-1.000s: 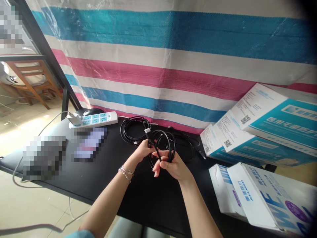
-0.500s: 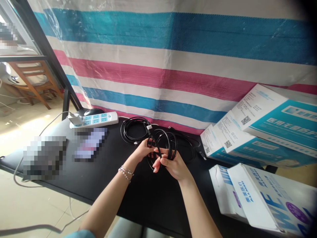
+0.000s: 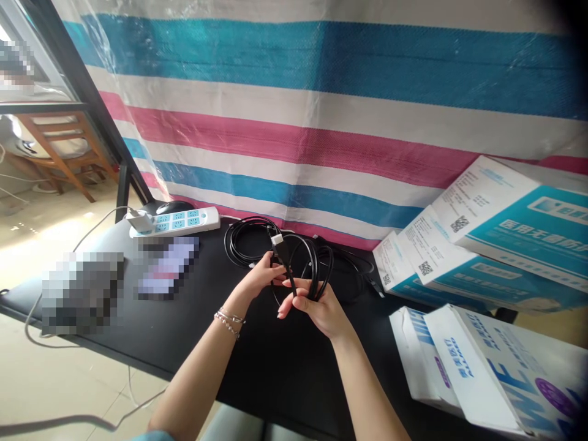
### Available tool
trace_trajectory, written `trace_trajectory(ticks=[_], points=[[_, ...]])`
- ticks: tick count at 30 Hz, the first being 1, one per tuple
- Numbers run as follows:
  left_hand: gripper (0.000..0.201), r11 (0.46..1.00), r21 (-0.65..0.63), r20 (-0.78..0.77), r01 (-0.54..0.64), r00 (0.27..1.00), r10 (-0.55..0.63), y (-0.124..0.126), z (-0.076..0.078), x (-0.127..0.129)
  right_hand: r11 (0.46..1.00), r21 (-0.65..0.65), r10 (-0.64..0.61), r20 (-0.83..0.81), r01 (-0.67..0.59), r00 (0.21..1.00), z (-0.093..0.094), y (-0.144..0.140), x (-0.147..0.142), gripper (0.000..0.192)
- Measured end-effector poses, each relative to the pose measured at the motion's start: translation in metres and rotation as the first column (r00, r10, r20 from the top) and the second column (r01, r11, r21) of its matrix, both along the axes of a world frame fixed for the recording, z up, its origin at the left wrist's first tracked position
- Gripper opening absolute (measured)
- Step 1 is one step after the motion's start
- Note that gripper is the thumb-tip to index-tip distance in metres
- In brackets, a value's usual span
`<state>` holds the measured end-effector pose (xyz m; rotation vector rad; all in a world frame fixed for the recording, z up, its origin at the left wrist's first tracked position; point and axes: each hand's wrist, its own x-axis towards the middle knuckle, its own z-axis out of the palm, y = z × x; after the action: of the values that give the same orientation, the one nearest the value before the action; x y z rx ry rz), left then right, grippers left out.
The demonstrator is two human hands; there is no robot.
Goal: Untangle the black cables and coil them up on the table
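A looped black cable [image 3: 314, 269] is in my right hand [image 3: 324, 308], pinched between thumb and fingers. One end of it, a black plug with a pale metal tip [image 3: 278, 241], points up and away from me. Just left of that plug, my left hand [image 3: 261, 277] has its fingers closed on a strand of the same cable; its fingertips are partly hidden behind the plug. On the black table behind lies a second coiled black cable [image 3: 239, 242], with further black cable [image 3: 353, 269] to its right.
A white power strip [image 3: 184, 222] with an adapter sits at the back left, near a blurred phone-like object [image 3: 169, 266] and a blurred dark item [image 3: 82, 294]. Boxes [image 3: 496, 245] are stacked at the right, with white boxes [image 3: 478, 367] nearer. A striped sheet [image 3: 298, 110] hangs behind.
My left hand has shifted slightly left and up, away from the right hand. The plug and loops have turned a little, and the plug now shows more clearly.
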<state>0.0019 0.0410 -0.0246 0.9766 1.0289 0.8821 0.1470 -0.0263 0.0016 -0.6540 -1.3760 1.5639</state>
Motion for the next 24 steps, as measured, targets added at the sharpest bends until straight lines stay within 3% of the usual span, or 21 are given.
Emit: trace_trajectory(ticks=[2,4,6,8,9,11,12,14,16,20,24], points=[[0.048,0.998,0.035,0.012,-0.057,0.998,0.057,0.005,-0.002,-0.004,1.000,-0.008,-0.016,0.003,0.016,1.000,0.000,0.000,-0.001,0.029],[0.048,0.971,0.142,0.011,-0.193,0.981,0.193,0.009,-0.002,-0.008,0.999,-0.026,-0.041,0.008,0.041,0.999,-0.001,0.000,-0.003,0.028],[0.042,0.908,0.276,0.035,-0.314,0.948,0.317,0.011,0.003,-0.012,0.997,-0.044,-0.067,0.003,0.067,0.998,-0.002,0.000,-0.006,0.028],[0.028,0.849,0.382,0.101,-0.365,0.930,0.354,0.010,0.010,-0.016,0.994,-0.056,-0.090,-0.012,0.089,0.996,-0.003,0.001,-0.008,0.028],[0.022,0.857,0.390,0.154,-0.337,0.941,0.301,0.008,0.015,-0.019,0.993,-0.061,-0.101,-0.016,0.100,0.995,-0.003,0.001,-0.009,0.028],[0.017,0.932,0.334,0.253,-0.138,0.966,0.052,0.003,0.023,-0.022,0.989,-0.079,-0.127,-0.021,0.125,0.992,-0.004,0.002,-0.011,0.031],[0.018,0.954,0.301,0.298,-0.014,0.951,-0.080,0.001,0.026,-0.023,0.987,-0.091,-0.138,-0.023,0.136,0.990,-0.004,0.002,-0.012,0.032],[0.030,0.945,0.253,0.350,0.206,0.891,-0.288,-0.004,0.030,-0.022,0.981,-0.121,-0.154,-0.029,0.150,0.988,-0.003,0.002,-0.013,0.032],[0.042,0.932,0.190,0.359,0.308,0.862,-0.358,-0.009,0.032,-0.017,0.978,-0.146,-0.156,-0.031,0.150,0.987,-0.002,0.002,-0.015,0.032],[0.050,0.933,0.053,0.321,0.357,0.878,-0.354,-0.015,0.033,-0.005,0.975,-0.163,-0.154,-0.024,0.148,0.988,-0.001,0.002,-0.016,0.029],[0.053,0.883,0.054,0.396,0.465,0.802,-0.447,-0.022,0.037,0.000,0.983,-0.138,-0.123,0.019,0.124,0.992,0.000,0.000,-0.019,0.026]])
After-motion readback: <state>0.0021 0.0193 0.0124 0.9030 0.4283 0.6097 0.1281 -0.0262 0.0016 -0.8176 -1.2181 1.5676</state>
